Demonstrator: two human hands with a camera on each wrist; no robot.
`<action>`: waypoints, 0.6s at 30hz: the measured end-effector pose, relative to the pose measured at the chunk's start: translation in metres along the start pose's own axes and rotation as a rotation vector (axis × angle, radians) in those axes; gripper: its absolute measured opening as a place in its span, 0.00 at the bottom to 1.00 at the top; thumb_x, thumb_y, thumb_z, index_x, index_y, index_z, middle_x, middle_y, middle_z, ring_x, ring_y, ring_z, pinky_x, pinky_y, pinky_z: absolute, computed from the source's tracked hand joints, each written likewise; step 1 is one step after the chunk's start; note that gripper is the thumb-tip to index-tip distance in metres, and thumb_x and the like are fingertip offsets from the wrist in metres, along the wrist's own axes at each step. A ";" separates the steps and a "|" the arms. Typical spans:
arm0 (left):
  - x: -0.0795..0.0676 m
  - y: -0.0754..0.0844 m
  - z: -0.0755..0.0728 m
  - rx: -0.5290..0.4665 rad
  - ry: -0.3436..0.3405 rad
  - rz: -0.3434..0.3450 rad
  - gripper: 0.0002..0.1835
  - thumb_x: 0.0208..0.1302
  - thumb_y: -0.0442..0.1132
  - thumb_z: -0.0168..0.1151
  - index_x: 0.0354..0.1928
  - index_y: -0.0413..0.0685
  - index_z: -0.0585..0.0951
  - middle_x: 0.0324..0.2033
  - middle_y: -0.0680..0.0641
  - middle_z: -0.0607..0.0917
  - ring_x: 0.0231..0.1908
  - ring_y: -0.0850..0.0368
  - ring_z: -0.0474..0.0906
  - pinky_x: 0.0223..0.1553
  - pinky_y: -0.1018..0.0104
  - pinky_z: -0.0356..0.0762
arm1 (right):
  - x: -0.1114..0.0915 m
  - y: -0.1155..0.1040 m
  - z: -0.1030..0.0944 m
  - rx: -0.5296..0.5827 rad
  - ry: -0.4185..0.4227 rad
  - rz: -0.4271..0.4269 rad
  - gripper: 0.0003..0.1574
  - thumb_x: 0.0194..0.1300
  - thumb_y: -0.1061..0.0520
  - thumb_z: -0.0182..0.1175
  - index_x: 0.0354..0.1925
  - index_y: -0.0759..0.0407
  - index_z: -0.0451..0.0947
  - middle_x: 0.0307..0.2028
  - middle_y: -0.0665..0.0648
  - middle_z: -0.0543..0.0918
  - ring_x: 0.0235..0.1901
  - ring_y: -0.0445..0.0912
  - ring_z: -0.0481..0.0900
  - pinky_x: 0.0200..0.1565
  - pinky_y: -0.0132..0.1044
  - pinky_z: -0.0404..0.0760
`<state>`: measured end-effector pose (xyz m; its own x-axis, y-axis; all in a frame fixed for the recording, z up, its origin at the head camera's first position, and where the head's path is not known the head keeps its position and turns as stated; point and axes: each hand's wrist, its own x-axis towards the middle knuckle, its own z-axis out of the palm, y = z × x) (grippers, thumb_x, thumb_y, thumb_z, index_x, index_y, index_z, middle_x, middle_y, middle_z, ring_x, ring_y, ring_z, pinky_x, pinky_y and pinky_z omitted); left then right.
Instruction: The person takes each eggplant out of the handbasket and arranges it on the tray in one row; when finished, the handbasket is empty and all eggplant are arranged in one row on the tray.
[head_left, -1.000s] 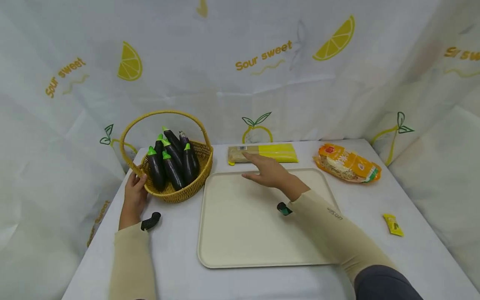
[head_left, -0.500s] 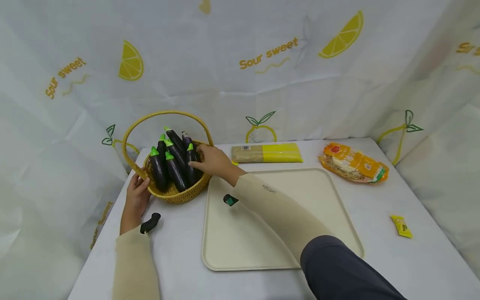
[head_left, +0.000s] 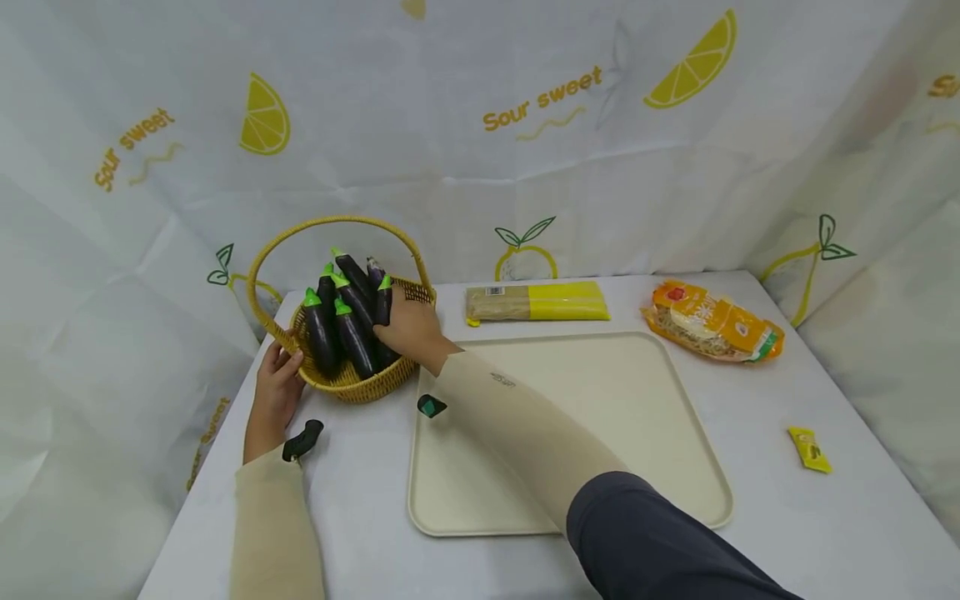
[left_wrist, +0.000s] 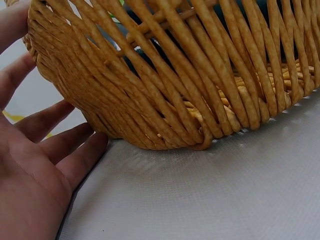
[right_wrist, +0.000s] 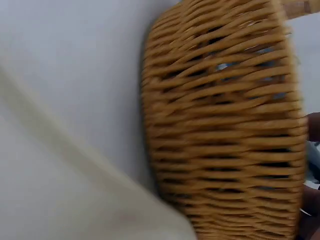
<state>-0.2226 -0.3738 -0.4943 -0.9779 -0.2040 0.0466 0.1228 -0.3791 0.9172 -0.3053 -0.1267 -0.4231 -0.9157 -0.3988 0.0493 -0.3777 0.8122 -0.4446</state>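
My left hand (head_left: 277, 385) holds the near left side of the yellow wicker basket (head_left: 375, 388) by its rim, next to the handle's foot. In the left wrist view my left hand (left_wrist: 30, 170) has its fingers spread against the basket's woven wall (left_wrist: 150, 100). Several dark purple eggplants (head_left: 324, 342) with green caps lie in the basket. My right hand (head_left: 414, 329) reaches over the right rim and grips an eggplant (head_left: 384, 302), whose lower part it hides. Only the woven wall (right_wrist: 225, 135) and a bit of dark fingers at the edge show in the right wrist view.
A cream tray (head_left: 585, 433) lies on the white table under my right forearm. Behind it sits a yellow noodle pack (head_left: 538, 302). To the right are an orange food bag (head_left: 712, 323) and a small yellow packet (head_left: 809, 450). The basket handle (head_left: 341, 220) arches over the eggplants.
My right hand has moved left from above the tray into the basket and taken hold of an eggplant, which now stands slightly higher. The left hand stays at the basket rim.
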 end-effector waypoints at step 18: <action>0.001 0.002 -0.002 -0.035 -0.007 -0.006 0.24 0.72 0.29 0.52 0.67 0.51 0.66 0.59 0.48 0.69 0.54 0.56 0.70 0.49 0.67 0.76 | -0.077 0.063 -0.027 1.166 -0.115 -0.060 0.44 0.68 0.61 0.60 0.75 0.51 0.51 0.49 0.63 0.72 0.45 0.52 0.80 0.39 0.44 0.82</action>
<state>-0.2226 -0.3764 -0.4937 -0.9796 -0.1959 0.0441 0.1231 -0.4121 0.9028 -0.2621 -0.0331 -0.4305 -0.8605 -0.5076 0.0436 -0.0110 -0.0671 -0.9977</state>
